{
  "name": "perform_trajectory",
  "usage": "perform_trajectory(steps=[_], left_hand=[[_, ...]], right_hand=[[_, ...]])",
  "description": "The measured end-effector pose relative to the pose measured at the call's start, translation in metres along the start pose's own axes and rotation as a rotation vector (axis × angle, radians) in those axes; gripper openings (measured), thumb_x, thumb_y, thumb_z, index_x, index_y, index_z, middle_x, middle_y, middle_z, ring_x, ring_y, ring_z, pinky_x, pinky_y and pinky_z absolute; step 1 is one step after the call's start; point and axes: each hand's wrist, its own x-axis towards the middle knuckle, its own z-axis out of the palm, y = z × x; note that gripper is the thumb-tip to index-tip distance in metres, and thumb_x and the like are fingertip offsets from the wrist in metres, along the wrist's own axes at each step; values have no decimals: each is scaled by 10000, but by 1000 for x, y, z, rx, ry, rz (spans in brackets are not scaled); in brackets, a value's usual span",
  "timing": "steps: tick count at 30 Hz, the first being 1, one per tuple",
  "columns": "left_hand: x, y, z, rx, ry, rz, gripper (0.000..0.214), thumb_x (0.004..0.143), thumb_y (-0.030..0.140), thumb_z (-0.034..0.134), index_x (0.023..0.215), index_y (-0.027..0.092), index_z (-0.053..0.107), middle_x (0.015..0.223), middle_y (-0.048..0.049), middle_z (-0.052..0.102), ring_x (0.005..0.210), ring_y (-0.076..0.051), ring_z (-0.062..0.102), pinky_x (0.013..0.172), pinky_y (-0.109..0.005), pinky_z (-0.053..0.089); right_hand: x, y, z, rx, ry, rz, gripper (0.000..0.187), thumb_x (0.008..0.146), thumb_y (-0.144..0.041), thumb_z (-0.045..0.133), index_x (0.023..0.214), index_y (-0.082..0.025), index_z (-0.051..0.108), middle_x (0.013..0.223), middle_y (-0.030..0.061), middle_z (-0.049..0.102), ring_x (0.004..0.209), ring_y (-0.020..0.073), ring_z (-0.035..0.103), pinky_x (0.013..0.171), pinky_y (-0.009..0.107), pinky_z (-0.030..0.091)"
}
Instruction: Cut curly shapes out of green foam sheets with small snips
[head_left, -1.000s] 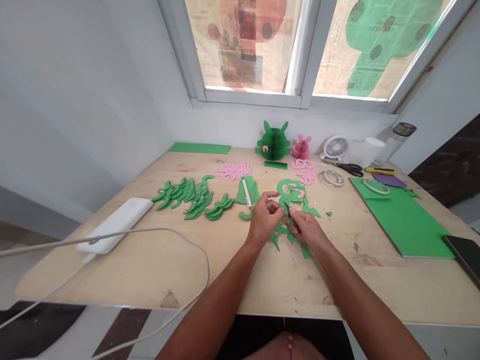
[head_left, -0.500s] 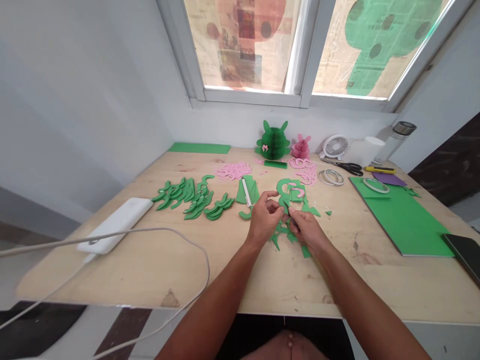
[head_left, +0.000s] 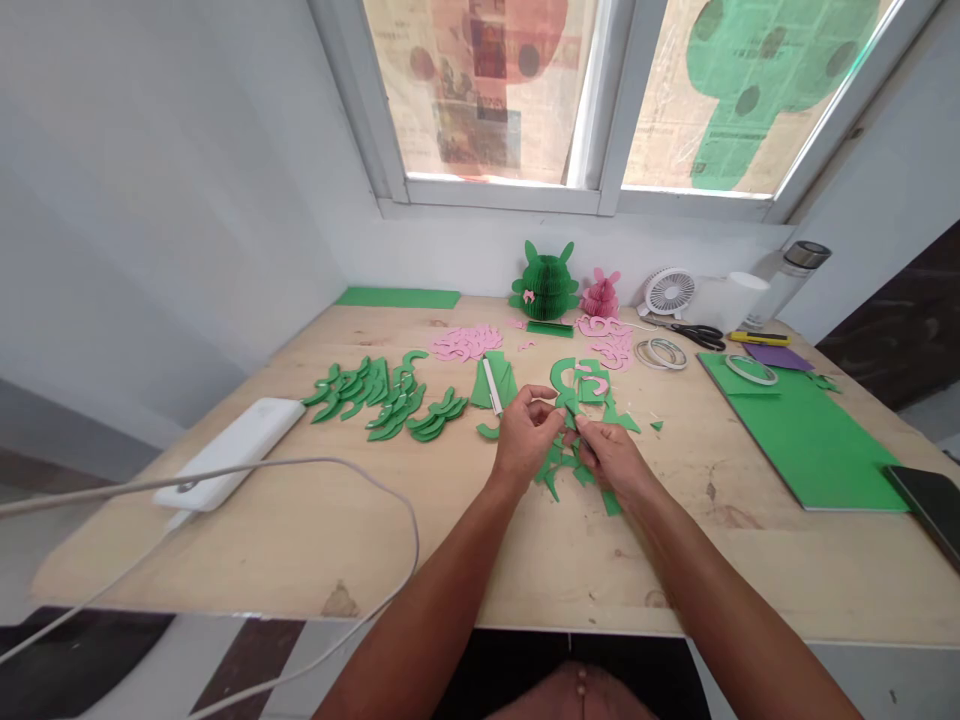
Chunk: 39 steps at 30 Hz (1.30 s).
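Observation:
My left hand (head_left: pixel 529 430) pinches a curved green paper piece (head_left: pixel 563 372) between thumb and fingers, over the middle right of the table. Close beside it, my right hand (head_left: pixel 611 450) is closed around small scissors (head_left: pixel 571 409); only their dark pointed tip shows, against the paper, and the handles are hidden in the fingers. Under and around both hands lie green paper scraps (head_left: pixel 551 484). A white pen-like stick (head_left: pixel 492 386) rests on folded green paper (head_left: pixel 509 380) left of my left hand. Cut green curved pieces (head_left: pixel 401 405) lie in several piles farther left.
Pink paper cutouts (head_left: pixel 469 343) lie behind the hands. A green paper figure (head_left: pixel 547 283) and a pink one (head_left: pixel 601 293) stand by the wall. Tape rolls (head_left: pixel 661 354), black scissors (head_left: pixel 699 335), green sheets (head_left: pixel 817 450) and a phone (head_left: pixel 926 505) are rightward; a power bank (head_left: pixel 232 450) with cable is left.
Both hands stay almost in place, with the green paper piece turned or shifted very slightly leftward between them. The camera view has shifted a little; the other things lie unchanged.

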Motion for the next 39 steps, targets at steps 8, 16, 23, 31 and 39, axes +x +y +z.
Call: perform_trajectory(steps=[8, 16, 23, 31, 39], left_hand=[[-2, 3, -1, -77, 0, -114, 160, 614, 280, 672, 653, 164, 567, 528, 17, 597, 493, -113, 559, 520, -234, 459], [0, 2, -2, -153, -14, -180, 163, 590, 275, 682, 637, 159, 577, 510, 12, 594, 486, -115, 550, 526, -250, 471], [0, 3, -2, -173, -16, -200, 201, 572, 297, 710, 621, 154, 578, 510, 7, 596, 474, -113, 553, 524, -246, 459], [-1, 3, -2, -189, -13, -204, 203, 574, 296, 712, 633, 156, 579, 519, 10, 595, 487, -114, 551, 537, -252, 459], [-1, 3, -2, -203, -18, -206, 186, 575, 267, 708, 645, 154, 578, 531, 10, 604, 494, -109, 548, 555, -248, 454]], right_hand=[[1, 1, 0, -16, -4, -14, 493, 749, -631, 525, 620, -159, 585, 352, -78, 332, 310, 57, 194, 336, 220, 99], [1, 1, -1, -34, -16, -25, 482, 766, -613, 510, 623, -160, 590, 353, -78, 332, 315, 60, 202, 345, 222, 123], [0, 0, -1, -59, -17, -37, 482, 768, -610, 510, 624, -160, 601, 358, -74, 334, 322, 64, 212, 348, 222, 136], [1, 2, 0, -40, 10, -18, 480, 754, -619, 531, 592, -170, 582, 351, -74, 321, 321, 65, 205, 346, 227, 112], [-1, 0, 1, -23, 23, 2, 466, 763, -599, 535, 616, -161, 596, 358, -75, 326, 327, 57, 196, 345, 219, 105]])
